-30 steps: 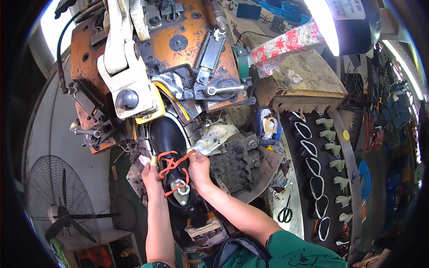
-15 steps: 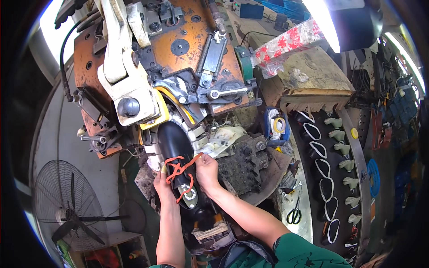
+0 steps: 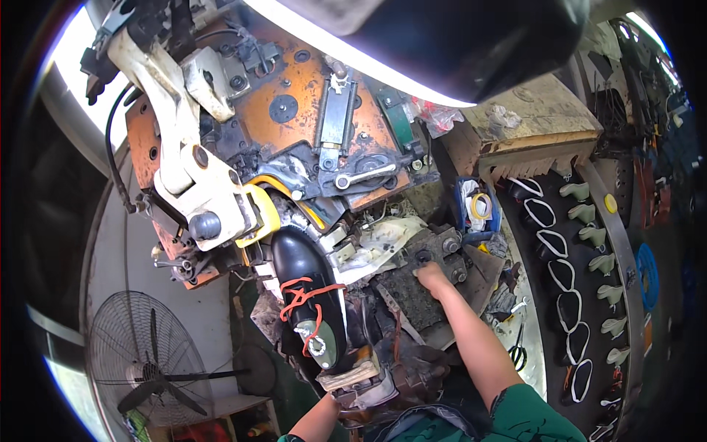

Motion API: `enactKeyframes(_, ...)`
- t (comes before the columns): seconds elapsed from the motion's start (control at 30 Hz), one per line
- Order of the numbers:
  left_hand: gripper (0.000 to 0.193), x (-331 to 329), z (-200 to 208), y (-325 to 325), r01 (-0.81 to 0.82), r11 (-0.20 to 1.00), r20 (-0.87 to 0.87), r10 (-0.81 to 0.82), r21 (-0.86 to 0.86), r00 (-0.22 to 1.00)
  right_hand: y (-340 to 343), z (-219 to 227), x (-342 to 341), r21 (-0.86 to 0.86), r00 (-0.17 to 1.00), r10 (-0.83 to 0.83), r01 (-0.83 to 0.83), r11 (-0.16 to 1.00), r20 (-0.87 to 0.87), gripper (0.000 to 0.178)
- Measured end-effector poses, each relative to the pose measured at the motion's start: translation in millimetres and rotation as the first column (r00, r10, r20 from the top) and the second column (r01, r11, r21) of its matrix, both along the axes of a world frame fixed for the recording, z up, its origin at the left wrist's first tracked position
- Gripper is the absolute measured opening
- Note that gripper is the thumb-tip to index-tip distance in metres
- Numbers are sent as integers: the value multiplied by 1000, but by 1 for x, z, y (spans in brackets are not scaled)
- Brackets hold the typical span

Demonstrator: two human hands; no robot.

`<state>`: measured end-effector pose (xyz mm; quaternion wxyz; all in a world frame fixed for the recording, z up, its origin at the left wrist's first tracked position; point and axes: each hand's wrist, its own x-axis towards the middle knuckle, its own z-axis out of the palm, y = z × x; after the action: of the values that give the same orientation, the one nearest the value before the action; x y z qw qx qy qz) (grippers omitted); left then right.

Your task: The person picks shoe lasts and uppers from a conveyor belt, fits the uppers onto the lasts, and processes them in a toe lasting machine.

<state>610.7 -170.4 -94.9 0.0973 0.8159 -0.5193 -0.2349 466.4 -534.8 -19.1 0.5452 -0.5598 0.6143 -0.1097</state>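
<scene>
A black shoe upper with orange laces sits on a grey-green shoe last, toe end under the machine's yellow-edged clamp. A worn padded support lies by its heel end. Neither hand touches the shoe. Over to the right, my right hand is closed at a grimy dark metal block, beside a round knob; what its fingers hold, if anything, is hidden. Only my left forearm shows at the lower edge; the hand itself is hidden behind the machine's lower part.
An orange machine plate with a white arm stands ahead. A lit lamp hangs low at the top. On the right are a rack of shoes and lasts, scissors and a blue bin. A caged fan stands left.
Both hands have let go of the shoe and its laces. My right hand has moved right to the metal block; my left has dropped down out of sight. The view has shifted.
</scene>
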Motion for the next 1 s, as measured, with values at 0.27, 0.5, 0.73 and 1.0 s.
enactKeyframes(0.27, 40, 25, 98, 21, -109, 988, -256, 78, -111, 964, 13, -13, -53, 426, 963, -183, 83, 901, 198, 67)
enactKeyframes(0.5, 36, 12, 312, 39, -713, 686, -516, 563, -143, 646, 70, 10, -63, -367, 978, 54, 25, 930, 201, 38)
enactKeyframes(0.73, 69, -57, 336, -99, -688, 668, -957, -244, -283, 156, 167, 170, -123, 50, -29, -74, -492, 869, 997, 49)
enactKeyframes(1.0, 52, -275, 258, -292, -88, 989, -929, -81, -120, 362, 151, 110, -278, -86, 527, -141, 383, 920, 838, 84)
